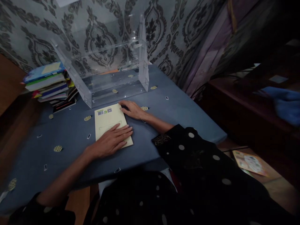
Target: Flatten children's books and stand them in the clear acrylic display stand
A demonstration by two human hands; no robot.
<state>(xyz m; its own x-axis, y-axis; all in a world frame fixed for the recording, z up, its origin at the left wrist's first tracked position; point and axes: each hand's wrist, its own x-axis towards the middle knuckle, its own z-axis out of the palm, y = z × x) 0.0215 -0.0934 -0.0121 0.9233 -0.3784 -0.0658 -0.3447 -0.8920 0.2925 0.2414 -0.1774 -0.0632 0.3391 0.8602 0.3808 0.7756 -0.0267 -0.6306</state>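
Observation:
A pale yellow booklet (108, 120) lies flat on the blue table, with a barcode and a square code printed near its far edge. My left hand (111, 140) rests palm down across its near part, fingers stretched out and lying flat. At the booklet's far right corner is my right hand (131, 109), its thumb and fingers apart and touching the edge. Neither hand is wrapped around anything. Part of the booklet's near side is hidden under my left hand.
A clear acrylic rack (87, 95) stands behind the booklet against the patterned wall. To its left is a stack of books (50, 84). The blue tablecloth (178, 109) bears pineapple prints. An orange-edged booklet (249, 163) lies low on the right, below the table's edge.

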